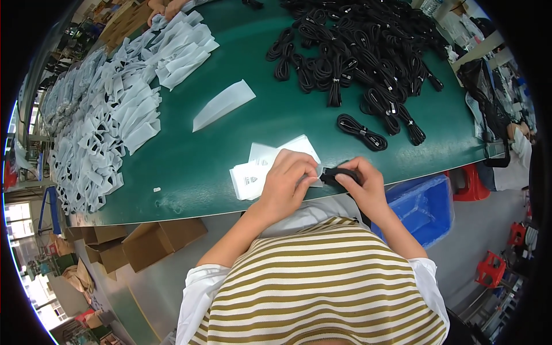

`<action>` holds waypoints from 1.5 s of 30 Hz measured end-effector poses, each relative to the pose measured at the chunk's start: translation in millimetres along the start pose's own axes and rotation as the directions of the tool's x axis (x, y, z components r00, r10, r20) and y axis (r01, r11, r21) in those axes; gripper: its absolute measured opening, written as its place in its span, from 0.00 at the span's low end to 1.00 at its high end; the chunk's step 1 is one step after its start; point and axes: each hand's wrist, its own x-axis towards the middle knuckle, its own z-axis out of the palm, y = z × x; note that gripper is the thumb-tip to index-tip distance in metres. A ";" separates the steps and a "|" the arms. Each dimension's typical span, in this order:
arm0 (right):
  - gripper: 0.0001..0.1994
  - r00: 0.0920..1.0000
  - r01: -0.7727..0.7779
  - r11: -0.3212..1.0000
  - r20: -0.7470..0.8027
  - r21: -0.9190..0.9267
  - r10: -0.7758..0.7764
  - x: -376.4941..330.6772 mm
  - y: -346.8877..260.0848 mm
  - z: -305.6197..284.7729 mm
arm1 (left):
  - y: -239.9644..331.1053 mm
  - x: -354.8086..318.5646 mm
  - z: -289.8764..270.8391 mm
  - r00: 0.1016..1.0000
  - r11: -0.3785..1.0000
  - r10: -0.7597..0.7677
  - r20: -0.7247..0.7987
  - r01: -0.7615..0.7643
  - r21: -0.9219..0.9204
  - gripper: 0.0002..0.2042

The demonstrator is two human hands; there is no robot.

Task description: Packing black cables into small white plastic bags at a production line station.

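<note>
Near the table's front edge, my right hand (362, 181) grips a coiled black cable (339, 174) between thumb and fingers. My left hand (290, 179) is closed on the edge of a small translucent plastic bag (319, 171), which meets the cable's end. How far the cable is inside the bag cannot be made out. Under and beside my left hand lies a loose stack of flat white printed bags (246, 179). One coiled cable (362, 132) lies apart, beyond my right hand. A single filled-looking white pouch (224, 106) rests farther off, in the middle of the table.
Black coiled cables (356, 46) are heaped at the far right of the green table (190, 167). Many white pouches (135, 109) are piled at the left. A blue bin (422, 210) stands below the right edge, cardboard boxes (164, 241) below the left. Another person's hand (167, 8) shows at the far left.
</note>
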 end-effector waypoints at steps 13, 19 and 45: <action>0.19 0.851 0.422 0.830 -0.156 -0.365 -0.502 36.7 -20.4 -12.4 | -11.2 19.9 -90.2 0.841 0.735 -0.406 -0.357 0.068 -0.675 0.04; 0.16 0.899 0.180 0.520 -0.075 -0.835 -0.431 33.9 2.9 -41.7 | -25.9 56.0 -104.2 0.697 0.965 -0.255 -0.670 0.134 -0.227 0.05; 0.14 0.953 0.277 0.894 0.220 -0.353 -0.209 1.7 -13.1 -18.3 | -10.1 -2.9 8.3 0.979 0.969 -0.189 -0.070 0.175 -0.172 0.05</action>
